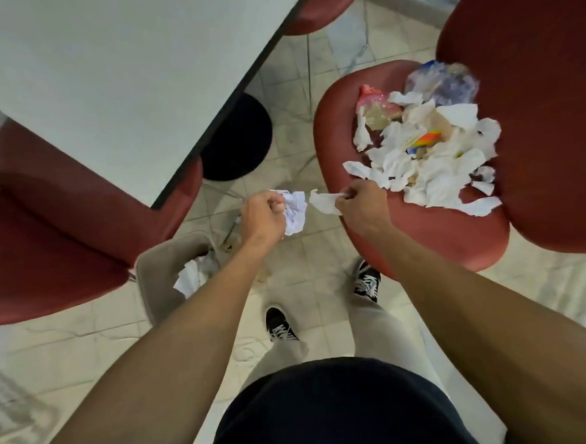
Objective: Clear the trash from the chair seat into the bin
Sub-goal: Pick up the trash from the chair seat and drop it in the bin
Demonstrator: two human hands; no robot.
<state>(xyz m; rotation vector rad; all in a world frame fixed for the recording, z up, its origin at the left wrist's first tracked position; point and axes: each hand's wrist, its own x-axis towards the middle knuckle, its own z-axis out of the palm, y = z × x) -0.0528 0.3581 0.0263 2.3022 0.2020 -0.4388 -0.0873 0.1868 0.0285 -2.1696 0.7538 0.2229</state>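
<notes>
A red chair seat (428,230) on the right carries a heap of trash (425,150): torn white tissues, clear plastic bags and a colourful wrapper. My right hand (361,206) pinches a white tissue scrap (324,202) at the seat's front left edge. Left of it, over the floor, my left hand (265,216) grips a crumpled paper ball (296,210). A grey bin (154,276) stands low on the floor under my left forearm, with white paper inside it.
A white table (114,78) fills the upper left, with a red chair (69,236) tucked beside it and a black round base (239,137) under it. Another red chair (320,8) stands at the top. My feet (321,304) are on the tiled floor.
</notes>
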